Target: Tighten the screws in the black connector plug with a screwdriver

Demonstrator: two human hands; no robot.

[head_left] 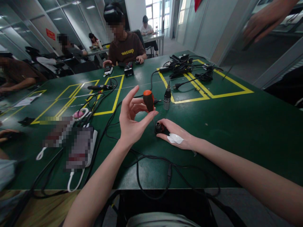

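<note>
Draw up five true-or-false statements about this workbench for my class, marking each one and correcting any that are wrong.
1. The left hand holds an orange-capped screwdriver. True.
2. A white patch sits on the left hand. False: it is on the right hand.
3. The right hand holds a small black cylindrical part. True.
4. The lines marked on the green table are red. False: the lines are yellow.
5. A heap of black cables lies beyond both hands. True.

white patch (pixel 175 138) on right grip (pixel 173 129) | bare forearms (pixel 101 183) | pale grey-green garment (pixel 161 220)
</note>
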